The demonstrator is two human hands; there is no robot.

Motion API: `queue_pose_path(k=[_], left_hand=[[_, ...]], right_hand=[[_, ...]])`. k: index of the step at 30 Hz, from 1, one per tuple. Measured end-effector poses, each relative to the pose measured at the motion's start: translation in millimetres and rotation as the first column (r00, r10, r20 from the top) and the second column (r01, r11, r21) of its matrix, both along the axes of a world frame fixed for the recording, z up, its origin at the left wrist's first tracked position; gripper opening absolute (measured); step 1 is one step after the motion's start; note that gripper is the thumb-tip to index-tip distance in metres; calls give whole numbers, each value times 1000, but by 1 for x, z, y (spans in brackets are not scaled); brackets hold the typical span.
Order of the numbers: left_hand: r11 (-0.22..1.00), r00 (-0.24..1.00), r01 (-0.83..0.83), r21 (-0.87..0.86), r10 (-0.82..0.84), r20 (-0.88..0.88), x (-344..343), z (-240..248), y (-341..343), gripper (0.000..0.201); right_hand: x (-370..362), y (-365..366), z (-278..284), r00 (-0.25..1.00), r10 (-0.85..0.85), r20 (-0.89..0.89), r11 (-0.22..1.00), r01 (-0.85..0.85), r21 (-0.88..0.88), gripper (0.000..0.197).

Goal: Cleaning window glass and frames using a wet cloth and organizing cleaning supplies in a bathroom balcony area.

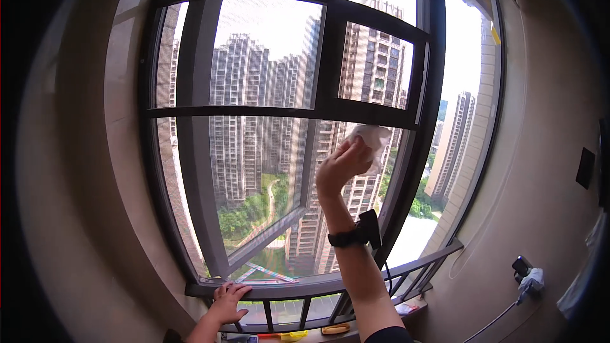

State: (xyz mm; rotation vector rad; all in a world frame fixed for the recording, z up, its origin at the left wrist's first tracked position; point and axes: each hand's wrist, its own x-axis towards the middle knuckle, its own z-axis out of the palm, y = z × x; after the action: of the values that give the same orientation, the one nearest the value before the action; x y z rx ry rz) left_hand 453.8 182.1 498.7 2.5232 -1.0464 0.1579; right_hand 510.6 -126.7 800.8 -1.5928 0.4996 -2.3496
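While the big dark-framed window [305,114] fills most of my view, I see grey high-rise towers and green grounds through its glass. Its thick horizontal bar runs across the middle, and a slanted dark strut crosses the lower pane. Below the pane a dark metal guard rail [330,282] with short upright bars curves along the sill. The beige wall [546,152] on my right carries a dark switch plate and, lower down, a plug with a white cable.

My right hand [340,164] is raised against the lower pane, just under the horizontal bar, its fingers bunched on a crumpled white cloth [372,140] and pressing it flat to the glass. A black wrist strap with a small black box [356,234] sits on that forearm. My left hand [229,302] rests on the top of the guard rail at the lower left, fingers spread over the bar. On the sill under the rail lie small yellow items, too small to tell.
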Motion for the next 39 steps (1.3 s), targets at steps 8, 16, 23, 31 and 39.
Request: queue_pose_path(k=[8, 16, 23, 31, 39], left_hand=[[1000, 999, -21, 13, 20, 36, -3, 7, 7, 76], [992, 998, -67, 105, 64, 30, -8, -1, -1, 80], [996, 999, -42, 75, 44, -25, -6, 2, 4, 80], [994, 997, -71, 85, 71, 5, -12, -2, 9, 81], [996, 998, -69, 49, 69, 8, -5, 3, -2, 80]], right_hand=[[-17, 35, -89, 758, -95, -646, 559, -497, -664, 37], [21, 92, -10, 976, 149, -157, 985, -161, -64, 25], [28, 193, -97, 710, -43, -703, 274, -668, -692, 25], [31, 224, -29, 816, 115, -567, 465, -549, -695, 36], [36, 196, -100, 698, 64, -714, 265, -701, -662, 32]])
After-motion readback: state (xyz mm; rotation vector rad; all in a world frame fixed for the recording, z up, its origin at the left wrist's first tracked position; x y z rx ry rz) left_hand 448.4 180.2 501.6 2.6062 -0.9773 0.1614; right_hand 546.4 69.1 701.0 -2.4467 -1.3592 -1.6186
